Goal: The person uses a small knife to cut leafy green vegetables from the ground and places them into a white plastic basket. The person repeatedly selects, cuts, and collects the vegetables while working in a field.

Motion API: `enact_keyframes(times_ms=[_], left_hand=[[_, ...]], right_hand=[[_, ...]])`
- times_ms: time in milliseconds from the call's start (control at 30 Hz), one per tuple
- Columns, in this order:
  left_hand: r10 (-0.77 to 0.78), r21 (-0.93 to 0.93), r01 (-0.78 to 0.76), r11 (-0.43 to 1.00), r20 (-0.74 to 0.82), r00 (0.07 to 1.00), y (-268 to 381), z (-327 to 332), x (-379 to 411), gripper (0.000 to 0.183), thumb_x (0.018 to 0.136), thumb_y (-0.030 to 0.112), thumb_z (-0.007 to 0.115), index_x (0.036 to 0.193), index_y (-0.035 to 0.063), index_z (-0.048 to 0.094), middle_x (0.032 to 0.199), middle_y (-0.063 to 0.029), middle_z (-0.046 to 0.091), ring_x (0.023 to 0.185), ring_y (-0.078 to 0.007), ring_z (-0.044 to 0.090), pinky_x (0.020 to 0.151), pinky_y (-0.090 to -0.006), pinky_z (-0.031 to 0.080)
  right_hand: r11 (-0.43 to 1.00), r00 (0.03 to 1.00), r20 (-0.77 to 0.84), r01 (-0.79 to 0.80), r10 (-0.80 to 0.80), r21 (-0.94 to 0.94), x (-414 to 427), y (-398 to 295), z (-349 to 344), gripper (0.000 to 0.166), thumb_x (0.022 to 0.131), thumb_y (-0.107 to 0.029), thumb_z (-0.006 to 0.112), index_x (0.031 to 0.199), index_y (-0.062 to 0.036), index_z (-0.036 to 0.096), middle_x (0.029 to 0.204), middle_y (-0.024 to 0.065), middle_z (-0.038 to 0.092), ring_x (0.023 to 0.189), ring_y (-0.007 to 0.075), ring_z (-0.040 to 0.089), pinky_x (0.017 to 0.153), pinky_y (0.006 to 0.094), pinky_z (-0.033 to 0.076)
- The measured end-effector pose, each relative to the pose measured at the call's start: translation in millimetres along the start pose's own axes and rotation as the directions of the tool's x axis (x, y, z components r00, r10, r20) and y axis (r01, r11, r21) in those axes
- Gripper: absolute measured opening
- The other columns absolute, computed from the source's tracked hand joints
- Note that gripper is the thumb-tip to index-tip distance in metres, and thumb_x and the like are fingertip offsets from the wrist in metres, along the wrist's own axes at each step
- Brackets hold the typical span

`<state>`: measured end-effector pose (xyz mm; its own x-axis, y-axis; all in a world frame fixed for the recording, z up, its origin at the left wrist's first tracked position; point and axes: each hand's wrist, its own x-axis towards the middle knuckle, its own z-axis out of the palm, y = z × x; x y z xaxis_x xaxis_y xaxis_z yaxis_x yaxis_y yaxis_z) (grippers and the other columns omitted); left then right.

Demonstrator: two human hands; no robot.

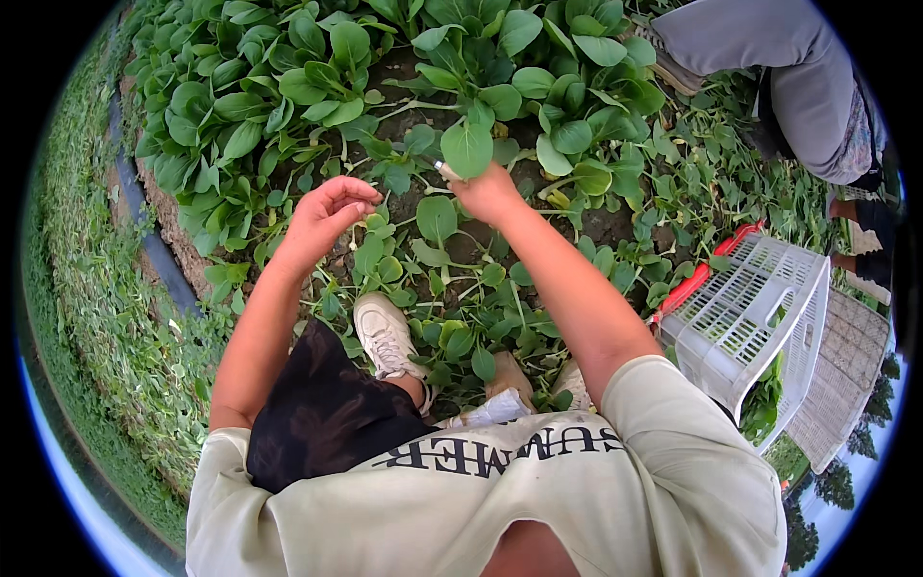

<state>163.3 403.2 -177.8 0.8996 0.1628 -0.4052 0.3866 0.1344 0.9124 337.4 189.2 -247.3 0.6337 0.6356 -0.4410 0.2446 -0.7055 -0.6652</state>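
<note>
My right hand (487,193) is closed around a small tool's pale handle (448,172), which has a metal collar; its working end is hidden among leaves. A broad green leaf (467,149) partly covers that hand. Lower and to the left, my left hand (324,216) hangs just above the plants, fingers loosely curled and thumb apart, with nothing visible in it. In front of both hands stand leafy greens resembling bok choy (570,133), rooted in dark soil. Small plants and cut-looking stems (443,270) lie between my hands and my shoe (383,335).
A white plastic crate (728,310) with a red edge (707,270) lies tipped at the right, leaves inside. Beyond it is another pale crate (840,375). Another person's grey-trousered leg (807,94) is at upper right. A dark hose (148,223) runs along the left.
</note>
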Motion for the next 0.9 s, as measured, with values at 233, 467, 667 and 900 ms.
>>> enact_keyframes(times_ms=[233, 467, 667, 900], left_hand=[[0.263, 0.541, -0.624, 0.564, 0.598, 0.757, 78.6, 132.6, 103.6, 0.024, 0.085, 0.002, 0.060, 0.108, 0.0041, 0.064, 0.101, -0.0095, 0.068, 0.093, -0.0233, 0.067, 0.082, -0.0345, 0.055], [0.378, 0.705, -0.654, -0.276, 0.705, 0.600, 75.4, 232.9, 183.6, 0.023, 0.075, 0.015, 0.069, 0.098, 0.0141, 0.068, 0.119, -0.0031, 0.060, 0.125, -0.0221, 0.049, 0.103, -0.0388, 0.038], [0.190, 0.771, -0.568, -0.288, 0.627, 0.755, 55.6, 195.7, 177.4, 0.025, 0.073, 0.012, 0.069, 0.098, 0.0137, 0.070, 0.111, -0.0021, 0.063, 0.103, -0.0223, 0.059, 0.087, -0.0365, 0.048], [0.264, 0.767, -0.608, -0.205, 0.641, 0.720, 25.7, 168.3, 164.8, 0.028, 0.074, 0.005, 0.063, 0.101, 0.0102, 0.070, 0.113, -0.0022, 0.063, 0.103, -0.0240, 0.059, 0.090, -0.0353, 0.048]], right_hand=[[0.854, 0.994, 0.077, -0.111, 0.083, 0.508, -103.2, 70.7, -29.1, 0.028, 0.092, -0.020, 0.063, 0.113, -0.0025, 0.058, 0.088, 0.0047, 0.063, 0.080, 0.0149, 0.060, 0.076, 0.0295, 0.048], [0.326, 0.977, 0.030, -0.100, 0.212, 0.940, -167.7, 125.0, -78.6, 0.027, 0.099, -0.028, 0.045, 0.102, -0.0041, 0.058, 0.075, 0.0029, 0.054, 0.063, 0.0123, 0.050, 0.057, 0.0264, 0.041], [0.372, 0.825, -0.317, 0.142, 0.468, 0.917, -156.4, 162.9, -87.5, 0.023, 0.098, -0.024, 0.049, 0.105, -0.0032, 0.056, 0.081, 0.0041, 0.057, 0.068, 0.0127, 0.053, 0.062, 0.0274, 0.045], [0.971, 0.840, -0.493, -0.155, 0.227, 0.183, -109.6, 158.0, -73.0, 0.027, 0.093, -0.025, 0.060, 0.110, -0.0045, 0.059, 0.095, 0.0204, 0.067, 0.089, 0.0416, 0.063, 0.079, 0.0470, 0.049]])
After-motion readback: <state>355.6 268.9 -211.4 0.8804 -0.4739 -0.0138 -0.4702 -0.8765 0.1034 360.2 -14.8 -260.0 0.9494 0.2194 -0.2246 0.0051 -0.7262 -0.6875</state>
